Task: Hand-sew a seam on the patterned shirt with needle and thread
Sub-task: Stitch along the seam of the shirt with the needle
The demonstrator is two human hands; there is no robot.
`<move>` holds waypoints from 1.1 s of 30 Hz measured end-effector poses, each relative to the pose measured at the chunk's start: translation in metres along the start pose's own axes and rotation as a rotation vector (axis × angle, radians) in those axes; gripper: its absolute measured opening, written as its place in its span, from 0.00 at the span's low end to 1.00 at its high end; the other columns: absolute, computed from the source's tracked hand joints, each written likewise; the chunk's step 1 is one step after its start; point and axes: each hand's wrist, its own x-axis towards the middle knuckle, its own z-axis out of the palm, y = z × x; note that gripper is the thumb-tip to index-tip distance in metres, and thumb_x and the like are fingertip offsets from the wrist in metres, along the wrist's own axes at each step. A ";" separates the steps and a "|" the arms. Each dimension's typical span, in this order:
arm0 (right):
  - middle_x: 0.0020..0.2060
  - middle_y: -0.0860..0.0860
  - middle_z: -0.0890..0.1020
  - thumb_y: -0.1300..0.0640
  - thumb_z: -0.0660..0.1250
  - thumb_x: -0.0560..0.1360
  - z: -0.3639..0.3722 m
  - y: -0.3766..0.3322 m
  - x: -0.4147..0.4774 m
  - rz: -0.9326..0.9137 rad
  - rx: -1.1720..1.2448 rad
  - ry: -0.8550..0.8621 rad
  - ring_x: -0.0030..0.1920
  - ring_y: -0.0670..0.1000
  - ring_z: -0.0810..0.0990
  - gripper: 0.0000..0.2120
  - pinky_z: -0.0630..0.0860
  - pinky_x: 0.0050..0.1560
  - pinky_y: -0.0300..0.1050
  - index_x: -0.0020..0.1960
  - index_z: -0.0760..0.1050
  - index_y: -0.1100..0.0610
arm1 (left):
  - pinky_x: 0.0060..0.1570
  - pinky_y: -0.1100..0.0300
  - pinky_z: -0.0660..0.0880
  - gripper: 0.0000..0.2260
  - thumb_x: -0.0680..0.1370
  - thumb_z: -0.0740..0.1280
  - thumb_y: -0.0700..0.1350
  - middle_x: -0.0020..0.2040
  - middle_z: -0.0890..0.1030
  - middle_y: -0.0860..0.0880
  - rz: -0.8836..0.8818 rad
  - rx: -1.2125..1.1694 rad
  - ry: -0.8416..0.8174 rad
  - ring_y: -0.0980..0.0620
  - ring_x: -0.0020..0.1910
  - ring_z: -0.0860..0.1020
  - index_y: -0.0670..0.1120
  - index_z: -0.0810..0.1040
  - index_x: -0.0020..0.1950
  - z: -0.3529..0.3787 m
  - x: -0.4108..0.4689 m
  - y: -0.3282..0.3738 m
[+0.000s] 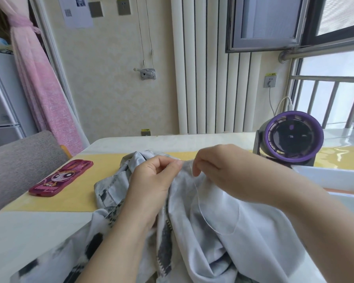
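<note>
Cream textured wallpaper backed the scene, with a ribbed white radiator (202,78) of tall vertical tubes at centre and a pink, coarse-weave curtain (39,88) tied back at the left.

Table (39,225): glossy pale top, rounded far corner, flat yellow band across it.

Patterned shirt (223,231): thin, smooth, light grey-white cloth with dark blotches and a zigzag-edged dark strip. It lay bunched in soft folds on the near middle of the table, spilling toward the near edge, its upper part raised between the two hands.

Grey upholstered chair back (14,166): fuzzy texture, at the table's left side.

Fan (290,139): round, matte purple ring around a dark grille, standing on the table to the right, well apart from the shirt.

Phone case (60,178): flat pink rounded rectangle with a cartoon face, lying on the yellow band left of the shirt.

Left hand (151,180): fingers curled, thumb and forefinger pinching a raised fold of shirt fabric.

Right hand (219,168): just beside the left, fingers curled downward, fingertips closed narrowly on the top end of the thread (196,201).

Thread: fine and white; it hung from the right fingertips and dropped in a long slack loop across the pale cloth. Needle: too small to make out.
</note>
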 end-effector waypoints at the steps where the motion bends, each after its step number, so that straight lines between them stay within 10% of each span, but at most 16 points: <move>1: 0.34 0.46 0.75 0.57 0.53 0.80 0.002 0.000 0.000 0.010 -0.028 -0.011 0.32 0.46 0.72 0.13 0.69 0.35 0.41 0.45 0.75 0.48 | 0.44 0.56 0.72 0.08 0.74 0.69 0.43 0.35 0.79 0.48 -0.008 -0.016 0.007 0.52 0.39 0.75 0.48 0.80 0.35 0.000 0.000 0.000; 18: 0.34 0.45 0.76 0.57 0.53 0.79 0.005 0.001 0.001 0.052 -0.078 0.007 0.32 0.45 0.72 0.13 0.71 0.36 0.42 0.44 0.77 0.50 | 0.47 0.55 0.72 0.07 0.75 0.68 0.42 0.37 0.79 0.47 -0.038 -0.067 0.018 0.51 0.40 0.75 0.47 0.80 0.36 0.001 0.000 0.000; 29: 0.38 0.54 0.78 0.59 0.54 0.78 0.020 0.002 0.011 0.055 -0.119 0.044 0.40 0.55 0.76 0.11 0.70 0.37 0.46 0.46 0.74 0.59 | 0.46 0.70 0.73 0.06 0.73 0.71 0.41 0.43 0.79 0.57 0.486 0.337 0.026 0.60 0.45 0.79 0.50 0.79 0.38 0.014 -0.009 -0.004; 33: 0.29 0.48 0.78 0.58 0.55 0.78 0.022 0.005 0.015 0.052 0.081 0.091 0.31 0.47 0.74 0.05 0.69 0.31 0.39 0.49 0.69 0.52 | 0.44 0.69 0.73 0.08 0.75 0.70 0.40 0.39 0.82 0.57 0.381 0.256 0.072 0.61 0.42 0.80 0.50 0.79 0.38 0.012 -0.007 -0.004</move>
